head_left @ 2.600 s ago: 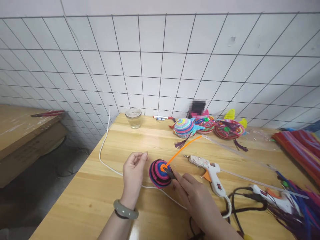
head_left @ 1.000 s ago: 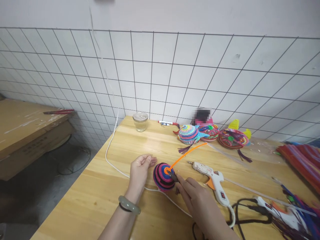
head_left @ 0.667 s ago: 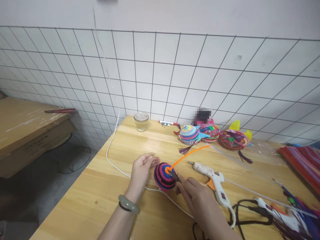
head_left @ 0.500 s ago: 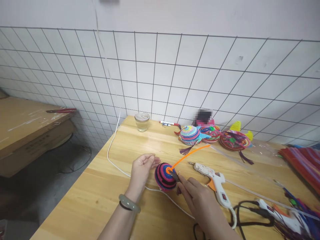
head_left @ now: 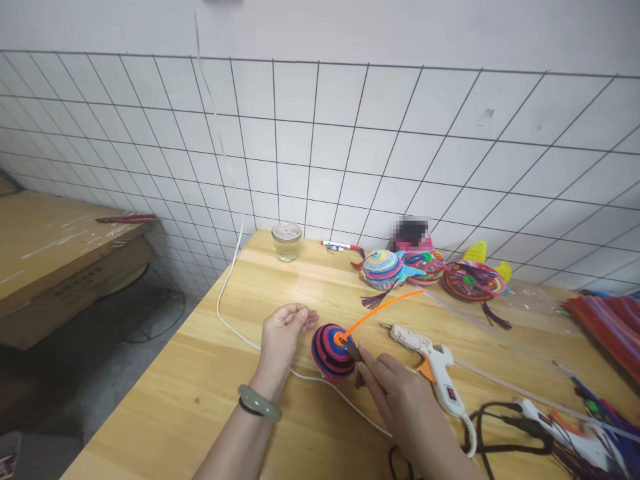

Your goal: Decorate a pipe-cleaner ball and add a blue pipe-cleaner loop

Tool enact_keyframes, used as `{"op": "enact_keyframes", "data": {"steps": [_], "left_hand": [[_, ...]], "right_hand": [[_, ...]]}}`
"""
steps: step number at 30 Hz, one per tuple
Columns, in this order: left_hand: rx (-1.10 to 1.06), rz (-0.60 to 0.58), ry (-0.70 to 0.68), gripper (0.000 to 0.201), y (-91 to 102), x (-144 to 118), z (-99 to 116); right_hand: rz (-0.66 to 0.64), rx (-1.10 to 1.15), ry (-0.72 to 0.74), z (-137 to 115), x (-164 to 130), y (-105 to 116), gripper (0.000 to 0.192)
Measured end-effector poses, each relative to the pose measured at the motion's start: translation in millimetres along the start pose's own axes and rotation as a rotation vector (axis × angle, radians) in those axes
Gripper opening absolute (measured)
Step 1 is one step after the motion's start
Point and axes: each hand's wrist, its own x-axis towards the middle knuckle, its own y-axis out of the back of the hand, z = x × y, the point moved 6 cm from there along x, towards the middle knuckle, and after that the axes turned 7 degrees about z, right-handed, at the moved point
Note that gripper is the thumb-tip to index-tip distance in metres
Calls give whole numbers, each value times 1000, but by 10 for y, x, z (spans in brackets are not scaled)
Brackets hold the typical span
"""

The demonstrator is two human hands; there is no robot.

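Note:
A striped ball (head_left: 330,357) wound in pink, black and blue fuzzy strips sits on the wooden table between my hands. At its top is a small orange coil, from which an orange pipe cleaner (head_left: 385,310) arcs up to the right. My right hand (head_left: 400,387) grips a dark pointed tool (head_left: 351,349), its tip at the coil; its exact kind is unclear. Left of the ball, my left hand (head_left: 287,327) is loosely closed, thumb against the index finger, with nothing visible in it. It wears a pale green bangle (head_left: 259,403) at the wrist.
A white glue gun (head_left: 433,370) lies right of my right hand, another (head_left: 565,427) farther right. Finished striped ornaments (head_left: 383,269), a marker (head_left: 340,246) and a lidded glass jar (head_left: 287,243) stand along the back. A white cord (head_left: 225,321) crosses the table.
The whole view has shifted slightly. Both hands, the dark tool and the ball keep nearly the same places relative to each other; the tool tip stays at the orange coil.

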Motion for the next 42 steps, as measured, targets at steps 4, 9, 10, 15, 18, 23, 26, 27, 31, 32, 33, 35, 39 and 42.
{"op": "enact_keyframes", "data": {"steps": [4, 9, 10, 15, 18, 23, 26, 27, 31, 32, 33, 35, 39, 42], "left_hand": [[-11, -10, 8, 20, -7, 1, -14], [-3, -39, 26, 24, -25, 2, -35], [1, -44, 28, 25, -29, 1, -35], [39, -27, 19, 21, -12, 13, -22], [52, 2, 4, 16, 19, 27, -17], [49, -7, -5, 15, 23, 27, -19], [35, -22, -6, 16, 10, 18, -15], [31, -25, -6, 16, 7, 16, -13], [24, -19, -4, 16, 3, 11, -16], [24, -14, -2, 16, 4, 11, -19], [25, -8, -1, 16, 7, 12, -21], [27, 2, -1, 16, 11, 15, -23], [27, 1, -10, 14, 11, 18, -17], [17, -11, -21, 14, 8, 18, -9]], "right_hand": [[6, -2, 4, -6, 2, 0, 49], [40, 6, 11, -20, 4, 17, 49], [48, 6, 5, -16, 4, 21, 49], [11, -10, 4, 11, -11, -17, 52], [-13, -9, 10, 27, -26, -49, 50], [-12, -10, 10, 16, -20, -51, 48], [-3, -10, 8, 1, -7, -32, 47], [-5, -8, 11, -4, -5, -30, 47], [-20, 1, 14, -5, -8, -43, 48], [-16, -5, 13, -5, -10, -43, 48], [-6, -14, 14, -6, -10, -40, 49], [16, -36, 21, -13, -11, -29, 50], [28, -60, 44, -38, -5, -18, 52], [27, -52, 46, -43, 0, -13, 53]]}}
